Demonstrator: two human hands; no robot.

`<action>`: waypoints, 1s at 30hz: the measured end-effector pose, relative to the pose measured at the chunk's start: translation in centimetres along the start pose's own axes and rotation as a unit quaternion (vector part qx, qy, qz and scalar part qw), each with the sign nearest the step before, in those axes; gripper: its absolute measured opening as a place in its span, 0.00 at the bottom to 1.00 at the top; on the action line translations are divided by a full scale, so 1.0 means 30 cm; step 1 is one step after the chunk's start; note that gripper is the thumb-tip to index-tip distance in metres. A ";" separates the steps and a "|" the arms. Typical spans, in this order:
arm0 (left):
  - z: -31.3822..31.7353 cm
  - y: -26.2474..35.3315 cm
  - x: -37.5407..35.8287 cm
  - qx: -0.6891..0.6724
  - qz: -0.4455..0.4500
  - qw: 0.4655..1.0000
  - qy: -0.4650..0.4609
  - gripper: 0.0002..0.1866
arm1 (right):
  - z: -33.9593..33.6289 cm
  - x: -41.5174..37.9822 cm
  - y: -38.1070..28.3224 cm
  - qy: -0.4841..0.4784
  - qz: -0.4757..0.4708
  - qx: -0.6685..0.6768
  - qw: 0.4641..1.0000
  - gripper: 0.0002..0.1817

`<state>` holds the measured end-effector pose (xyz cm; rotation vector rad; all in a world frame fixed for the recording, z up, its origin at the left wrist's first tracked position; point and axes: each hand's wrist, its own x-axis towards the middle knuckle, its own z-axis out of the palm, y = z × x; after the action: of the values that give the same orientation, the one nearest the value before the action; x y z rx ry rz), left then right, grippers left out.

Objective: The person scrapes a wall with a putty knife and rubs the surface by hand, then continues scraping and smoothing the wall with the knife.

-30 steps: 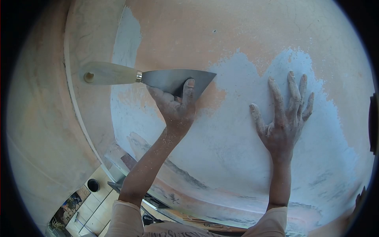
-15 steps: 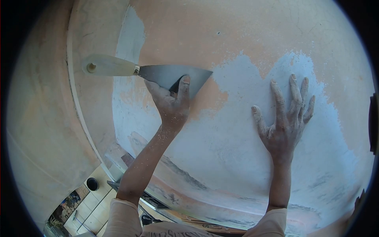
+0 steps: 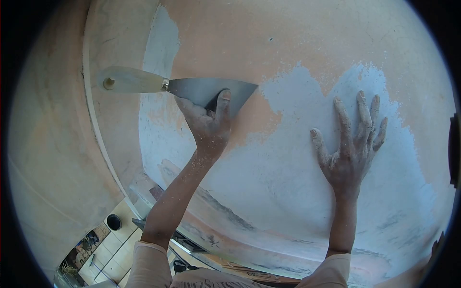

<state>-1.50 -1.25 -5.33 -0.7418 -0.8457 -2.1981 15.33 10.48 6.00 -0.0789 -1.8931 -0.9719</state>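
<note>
My left hand (image 3: 207, 120) grips a wide metal scraper (image 3: 199, 89) by its blade, the thumb on the near face and the other fingers hidden behind it. The scraper's pale handle (image 3: 132, 80) points left, and its blade tip points right, in front of the wall. My right hand (image 3: 353, 149) lies with fingers spread on a white patch (image 3: 288, 177) of the wall, holding nothing. White dust covers both hands. Peach-coloured wall (image 3: 230, 38) shows above the white patch.
At the lower left, a dark round container (image 3: 114, 222) stands on a tiled floor (image 3: 113, 249). A raised edge (image 3: 98, 129) runs down the wall's left side. Carved wood (image 3: 254, 273) shows at the bottom. A dark object (image 3: 454, 151) is at the right edge.
My right hand and the wall patches appear slightly farther right in view. My left hand stays on the scraper, almost unmoved.
</note>
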 end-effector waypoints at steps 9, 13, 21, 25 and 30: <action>0.006 0.031 0.054 -0.038 -0.064 0.997 0.020 0.39 | -0.004 -0.003 0.000 -0.005 0.000 -0.003 1.000 0.30; -0.030 -0.071 -0.055 0.107 0.131 0.984 -0.064 0.40 | -0.003 -0.003 0.000 0.000 0.000 0.000 1.000 0.30; -0.004 -0.010 -0.059 0.070 0.119 0.989 -0.059 0.37 | -0.002 0.000 -0.003 0.001 0.001 0.000 1.000 0.30; 0.016 0.027 -0.021 -0.084 -0.080 0.993 0.010 0.40 | -0.005 0.001 -0.005 0.006 -0.003 -0.006 1.000 0.32; -0.005 0.003 -0.026 -0.013 0.019 0.999 -0.047 0.36 | -0.005 -0.003 -0.006 0.009 -0.004 -0.002 1.000 0.32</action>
<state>-0.99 -1.12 -5.93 -0.8737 -0.8433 -2.1582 15.40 10.29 5.86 -0.0661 -1.8764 -0.9790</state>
